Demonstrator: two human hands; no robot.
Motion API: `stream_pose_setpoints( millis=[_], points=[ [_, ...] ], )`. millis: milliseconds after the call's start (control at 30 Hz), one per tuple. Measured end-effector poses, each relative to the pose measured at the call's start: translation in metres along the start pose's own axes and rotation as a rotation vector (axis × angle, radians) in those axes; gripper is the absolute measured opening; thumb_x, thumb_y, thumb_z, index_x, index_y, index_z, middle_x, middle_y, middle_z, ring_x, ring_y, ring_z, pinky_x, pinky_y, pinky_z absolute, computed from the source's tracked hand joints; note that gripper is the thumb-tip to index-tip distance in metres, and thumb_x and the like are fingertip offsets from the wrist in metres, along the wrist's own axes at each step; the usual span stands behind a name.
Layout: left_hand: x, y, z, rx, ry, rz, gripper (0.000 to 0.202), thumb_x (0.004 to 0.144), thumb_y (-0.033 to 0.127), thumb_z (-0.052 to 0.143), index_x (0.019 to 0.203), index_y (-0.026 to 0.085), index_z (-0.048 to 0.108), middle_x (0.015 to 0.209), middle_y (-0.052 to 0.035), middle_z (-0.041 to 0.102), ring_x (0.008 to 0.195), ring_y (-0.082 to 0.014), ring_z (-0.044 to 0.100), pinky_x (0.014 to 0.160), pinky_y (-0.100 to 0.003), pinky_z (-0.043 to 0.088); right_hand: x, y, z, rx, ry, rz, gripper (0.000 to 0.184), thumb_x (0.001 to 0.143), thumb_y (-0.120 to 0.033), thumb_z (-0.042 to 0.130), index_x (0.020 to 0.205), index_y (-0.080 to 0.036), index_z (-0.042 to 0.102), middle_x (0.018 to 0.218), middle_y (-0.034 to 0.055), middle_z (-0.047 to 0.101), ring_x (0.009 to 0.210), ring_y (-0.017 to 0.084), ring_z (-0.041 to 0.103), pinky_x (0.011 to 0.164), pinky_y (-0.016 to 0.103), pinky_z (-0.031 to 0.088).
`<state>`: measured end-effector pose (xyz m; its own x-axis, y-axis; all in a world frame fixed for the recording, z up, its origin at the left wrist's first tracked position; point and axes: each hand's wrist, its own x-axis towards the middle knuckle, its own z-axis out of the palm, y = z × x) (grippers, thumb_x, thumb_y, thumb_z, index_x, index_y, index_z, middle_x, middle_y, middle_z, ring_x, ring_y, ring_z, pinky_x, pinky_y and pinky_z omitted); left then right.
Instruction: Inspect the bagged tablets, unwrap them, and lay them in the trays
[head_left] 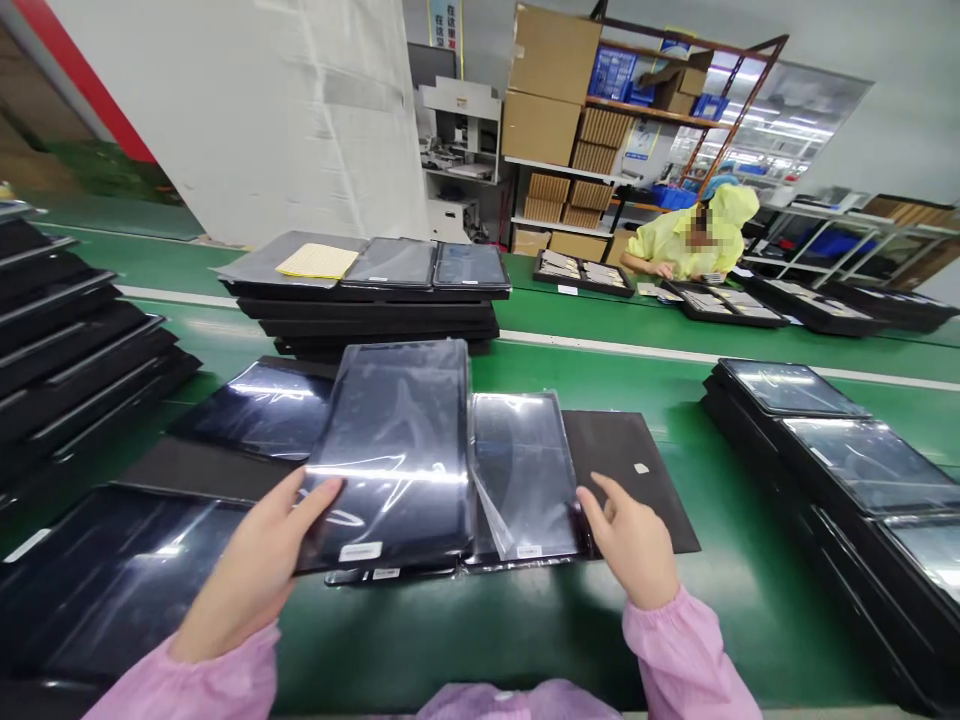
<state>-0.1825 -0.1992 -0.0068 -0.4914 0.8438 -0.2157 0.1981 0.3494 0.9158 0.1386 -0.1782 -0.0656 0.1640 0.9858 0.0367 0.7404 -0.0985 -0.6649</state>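
My left hand (262,545) is closed on the left edge of a glossy dark screen panel (394,440), its thumb on the face. This panel has clear film and a white label at the bottom, and lies tilted over another panel whose lower edge shows. Beside it, a second film-covered screen panel (521,460) lies on a black foam sheet (630,470); a strip of its film is folded near the left edge. My right hand (634,540) is at that panel's right edge, thumb at the rim and fingers apart.
Black trays (90,350) are stacked at left, near more dark panels (259,410). A tray stack (375,315) bears panels and a yellow pad (317,261). At right stands another panel stack (832,500). Across the green table (600,345), a co-worker (690,235) sits near trays of parts.
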Motion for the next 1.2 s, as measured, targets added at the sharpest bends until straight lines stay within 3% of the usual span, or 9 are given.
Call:
stream_pose_setpoints(
  millis=[133,300,400,567,733,833,933,1033,1200],
  points=[
    [-0.017,0.005,0.06,-0.344,-0.206,-0.138,0.057,0.049,0.062,0.079,0.082,0.02,0.058,0.069,0.001,0.065,0.062,-0.017,0.058,0.058,-0.028,0.049,0.009,-0.023,-0.006,0.517,-0.162,0.005,0.071,0.083,-0.072,0.052,0.125,-0.017,0.067,0.072,0.0031,0.069,0.056,0.018,0.063,0.06,0.031,0.051],
    [-0.029,-0.011,0.112,-0.26,-0.428,0.011,0.059,0.075,0.058,0.061,0.116,0.016,0.061,0.111,-0.0113,0.073,0.101,-0.0277,0.068,0.094,-0.039,0.052,0.014,-0.024,-0.004,0.855,-0.357,0.11,0.066,0.068,-0.069,0.077,0.11,-0.019,0.069,0.081,0.0048,0.076,0.072,0.022,0.071,0.07,0.034,0.058],
    [-0.027,-0.021,0.113,0.005,-0.498,0.239,0.05,0.086,0.052,0.049,0.122,0.019,0.059,0.117,-0.0114,0.071,0.11,-0.0284,0.064,0.101,-0.043,0.047,0.015,-0.011,-0.007,0.863,-0.387,0.133,0.069,0.066,-0.07,0.079,0.11,-0.017,0.068,0.083,0.0068,0.077,0.077,0.025,0.074,0.071,0.035,0.059],
    [-0.015,-0.046,0.09,0.486,-0.456,0.713,0.04,0.095,0.044,0.042,0.119,0.021,0.064,0.105,-0.0103,0.073,0.101,-0.0282,0.063,0.098,-0.048,0.043,0.015,0.008,-0.009,0.857,-0.391,0.14,0.066,0.073,-0.066,0.078,0.116,-0.017,0.067,0.082,0.0068,0.077,0.078,0.025,0.075,0.071,0.036,0.059],
    [-0.012,-0.074,0.073,0.615,-0.401,0.875,0.032,0.096,0.037,0.042,0.105,0.024,0.07,0.093,-0.0065,0.071,0.09,-0.0241,0.061,0.087,-0.041,0.045,0.015,0.01,0.0,0.739,-0.369,0.105,0.075,0.071,-0.075,0.072,0.119,-0.018,0.065,0.076,0.0061,0.076,0.069,0.024,0.073,0.063,0.035,0.058],
    [-0.013,-0.075,0.07,0.579,-0.37,0.853,0.034,0.097,0.036,0.038,0.102,0.024,0.069,0.095,-0.0069,0.072,0.09,-0.024,0.063,0.084,-0.039,0.048,0.014,0.007,0.005,0.618,-0.362,0.068,0.077,0.076,-0.075,0.064,0.125,-0.016,0.062,0.077,0.0063,0.075,0.067,0.024,0.071,0.063,0.035,0.056],
    [-0.011,-0.062,0.072,0.534,-0.326,0.663,0.037,0.097,0.039,0.034,0.096,0.022,0.067,0.097,-0.0081,0.072,0.092,-0.0244,0.066,0.086,-0.039,0.051,0.014,0.007,0.003,0.419,-0.308,0.026,0.068,0.08,-0.068,0.061,0.124,-0.016,0.064,0.058,-0.0004,0.066,0.055,0.022,0.064,0.058,0.034,0.05],
    [-0.005,-0.044,0.084,0.554,-0.344,0.429,0.044,0.094,0.047,0.034,0.109,0.018,0.064,0.1,-0.011,0.07,0.102,-0.0285,0.067,0.096,-0.044,0.051,0.014,0.01,-0.001,0.186,-0.231,-0.017,0.048,0.079,-0.056,0.067,0.108,-0.019,0.072,0.042,-0.0053,0.05,0.046,0.021,0.055,0.053,0.031,0.04],
    [0.003,-0.025,0.115,0.395,-0.379,0.226,0.046,0.081,0.054,0.051,0.107,0.018,0.064,0.109,-0.0142,0.065,0.12,-0.0342,0.061,0.101,-0.05,0.05,0.014,0.009,0.003,-0.021,-0.161,-0.136,0.029,0.084,-0.051,0.061,0.079,-0.023,0.069,0.057,0.0031,0.059,0.06,0.024,0.061,0.058,0.032,0.041]
  ],
)
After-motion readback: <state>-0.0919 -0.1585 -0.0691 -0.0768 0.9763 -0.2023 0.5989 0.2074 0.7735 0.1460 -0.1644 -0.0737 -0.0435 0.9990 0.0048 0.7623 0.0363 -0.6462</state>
